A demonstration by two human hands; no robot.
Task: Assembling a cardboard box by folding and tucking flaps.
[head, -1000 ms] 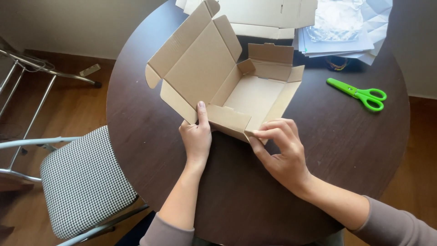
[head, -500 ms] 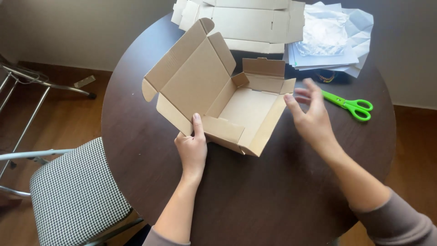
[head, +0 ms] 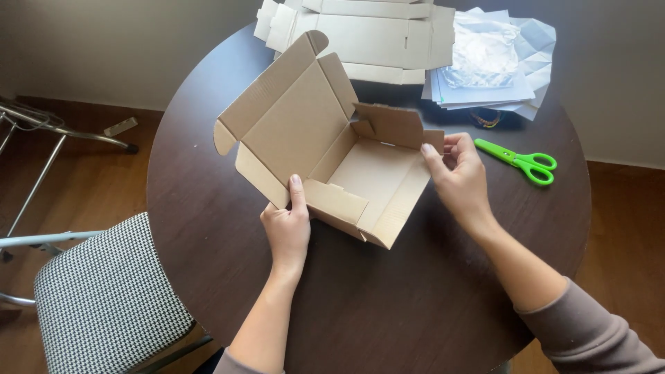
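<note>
A half-folded brown cardboard box (head: 332, 166) sits near the middle of a round dark desk (head: 208, 138), its lid flap tilted up and back. The left hand (head: 287, 228) presses the near front wall, thumb raised against it, steadying the box. The right hand (head: 460, 180) pinches the box's right side flap between fingertips. Green scissors (head: 519, 161) lie just beyond, apart from both hands.

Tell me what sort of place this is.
Probably a room in a home used for packing. A round dark wooden table bears a half-folded cardboard box, flat box blanks, papers and green scissors. A houndstooth-cushioned chair stands on a wooden floor.
</note>
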